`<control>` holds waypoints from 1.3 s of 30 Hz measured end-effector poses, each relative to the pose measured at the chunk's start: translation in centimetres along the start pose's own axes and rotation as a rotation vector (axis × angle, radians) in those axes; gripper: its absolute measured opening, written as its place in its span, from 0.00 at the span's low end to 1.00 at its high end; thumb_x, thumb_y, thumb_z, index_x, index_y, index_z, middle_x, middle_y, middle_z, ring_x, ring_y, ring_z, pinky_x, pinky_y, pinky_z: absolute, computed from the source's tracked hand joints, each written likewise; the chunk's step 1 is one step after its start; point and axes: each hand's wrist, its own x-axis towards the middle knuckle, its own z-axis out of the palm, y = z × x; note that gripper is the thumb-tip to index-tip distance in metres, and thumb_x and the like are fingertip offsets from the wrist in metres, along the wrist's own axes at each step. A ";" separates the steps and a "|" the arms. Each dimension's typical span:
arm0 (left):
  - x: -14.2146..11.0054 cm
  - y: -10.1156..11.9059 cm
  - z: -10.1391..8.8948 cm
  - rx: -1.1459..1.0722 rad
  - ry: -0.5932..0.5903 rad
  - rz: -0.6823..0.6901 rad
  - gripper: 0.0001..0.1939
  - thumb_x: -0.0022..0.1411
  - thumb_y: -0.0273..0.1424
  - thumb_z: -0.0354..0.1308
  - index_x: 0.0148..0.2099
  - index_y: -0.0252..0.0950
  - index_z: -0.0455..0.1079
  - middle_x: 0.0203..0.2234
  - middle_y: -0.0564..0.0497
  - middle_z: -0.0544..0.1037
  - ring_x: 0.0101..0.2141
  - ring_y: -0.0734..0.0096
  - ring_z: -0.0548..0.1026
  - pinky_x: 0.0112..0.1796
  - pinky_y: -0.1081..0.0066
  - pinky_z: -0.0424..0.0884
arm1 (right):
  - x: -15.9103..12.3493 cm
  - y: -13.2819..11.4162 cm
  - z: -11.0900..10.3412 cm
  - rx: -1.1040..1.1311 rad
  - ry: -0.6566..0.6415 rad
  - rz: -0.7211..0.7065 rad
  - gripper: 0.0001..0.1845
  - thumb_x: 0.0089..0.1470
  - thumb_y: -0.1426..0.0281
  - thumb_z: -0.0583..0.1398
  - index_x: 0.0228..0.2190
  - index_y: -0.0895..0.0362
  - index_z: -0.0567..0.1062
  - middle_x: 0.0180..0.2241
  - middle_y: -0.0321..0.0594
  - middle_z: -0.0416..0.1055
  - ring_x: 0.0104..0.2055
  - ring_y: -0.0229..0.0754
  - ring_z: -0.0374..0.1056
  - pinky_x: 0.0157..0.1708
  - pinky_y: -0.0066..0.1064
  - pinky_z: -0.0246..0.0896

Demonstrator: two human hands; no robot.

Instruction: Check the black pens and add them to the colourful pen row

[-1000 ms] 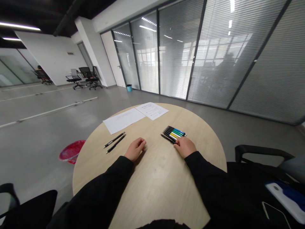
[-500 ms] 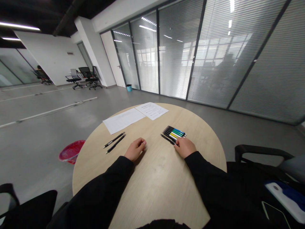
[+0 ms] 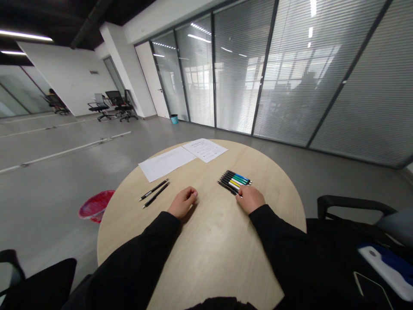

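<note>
My right hand (image 3: pixel 251 199) rests on the round wooden table (image 3: pixel 206 249), its fingers closed on the tail end of a black pen (image 3: pixel 227 187). That pen is the nearest of a row of several pens lying side by side, among them a yellow and white pen (image 3: pixel 235 184), a green pen (image 3: pixel 240 179) and a blue pen (image 3: pixel 242 176). My hand hides part of the near ends. My left hand (image 3: pixel 183 202) lies on the table with fingers curled in, and nothing shows in it. Left of it, two black pens (image 3: pixel 155 188) lie slanted and apart from each other.
Two printed paper sheets (image 3: pixel 167 162) lie at the table's far edge. A red basin (image 3: pixel 95 206) stands on the floor to the left. On the right is a chair (image 3: pixel 355 204) with a phone (image 3: pixel 372 290) near it. A blue bin (image 3: pixel 174 119) stands by the glass wall.
The black pen at my right hand sits slightly closer against the row. My left hand and the other pens stay where they were.
</note>
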 end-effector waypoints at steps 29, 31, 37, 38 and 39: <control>0.0 -0.2 -1.2 0.115 0.133 0.021 0.12 0.62 0.40 0.49 0.33 0.37 0.65 0.21 0.54 0.70 0.25 0.69 0.68 0.29 0.70 0.63 | -0.1 -0.2 0.0 0.015 0.007 -0.022 0.04 0.54 0.70 0.58 0.33 0.57 0.72 0.37 0.45 0.74 0.40 0.44 0.69 0.33 0.30 0.56; 0.1 -0.6 -2.1 0.265 0.204 0.026 0.11 0.62 0.38 0.48 0.33 0.37 0.66 0.24 0.52 0.71 0.27 0.68 0.68 0.30 0.69 0.63 | -0.1 -0.2 0.0 0.017 0.002 -0.015 0.04 0.54 0.70 0.58 0.33 0.57 0.72 0.37 0.45 0.74 0.40 0.44 0.69 0.33 0.30 0.56; 0.5 -2.9 -4.9 0.636 0.357 0.034 0.10 0.61 0.35 0.48 0.36 0.36 0.67 0.33 0.45 0.73 0.37 0.59 0.70 0.41 0.63 0.65 | -0.1 -0.2 0.1 0.018 0.005 -0.018 0.05 0.54 0.71 0.58 0.35 0.58 0.72 0.38 0.46 0.74 0.40 0.45 0.69 0.34 0.30 0.56; 0.5 -3.3 -5.2 0.684 0.379 0.017 0.10 0.62 0.35 0.48 0.37 0.36 0.67 0.35 0.44 0.73 0.39 0.58 0.70 0.42 0.62 0.65 | -0.1 -0.1 0.1 0.017 0.007 -0.021 0.05 0.54 0.71 0.58 0.35 0.58 0.72 0.38 0.46 0.74 0.40 0.45 0.69 0.34 0.31 0.56; 0.4 -3.6 -5.5 0.739 0.403 -0.008 0.10 0.62 0.35 0.47 0.38 0.36 0.68 0.36 0.43 0.73 0.40 0.56 0.70 0.44 0.61 0.65 | -0.1 -0.1 0.1 0.017 0.008 -0.025 0.05 0.54 0.71 0.57 0.35 0.58 0.72 0.38 0.46 0.74 0.40 0.45 0.69 0.34 0.31 0.56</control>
